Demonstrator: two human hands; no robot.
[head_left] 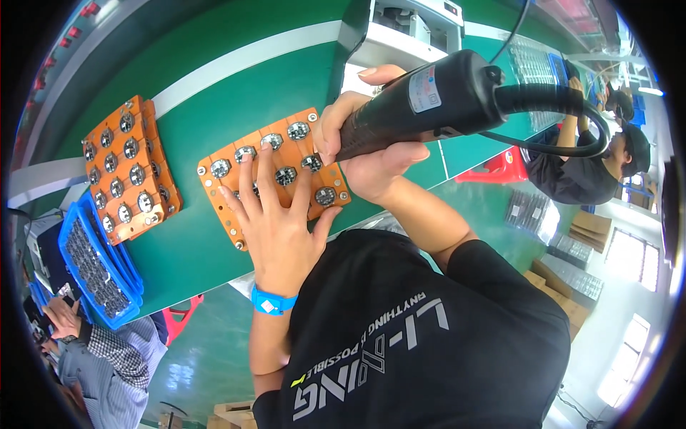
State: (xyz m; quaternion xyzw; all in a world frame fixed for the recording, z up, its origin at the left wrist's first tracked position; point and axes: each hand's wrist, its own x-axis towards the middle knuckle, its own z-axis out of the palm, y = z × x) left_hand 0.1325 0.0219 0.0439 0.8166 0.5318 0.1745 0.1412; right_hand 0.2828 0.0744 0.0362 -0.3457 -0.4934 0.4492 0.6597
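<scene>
An orange fixture plate (259,141) lies on the green bench, set with several small round circuit boards (298,130). My left hand (277,227) rests flat over its front part, fingers spread, fingertips on or beside the boards; some boards are partly covered. A blue band circles that wrist. My right hand (371,170) is wrapped round a black electric screwdriver (421,100), which is tilted with its cable end up to the right. Its lower end points toward a board (311,163) at the plate's right side; the tip is hidden by my fingers, so contact cannot be told.
More orange plates with round boards (136,171) are stacked on the left. Blue trays (132,304) of small dark parts stand at the left bench edge. Behind the screwdriver is a white-and-black machine (407,36). Other people (582,168) sit at right and lower left.
</scene>
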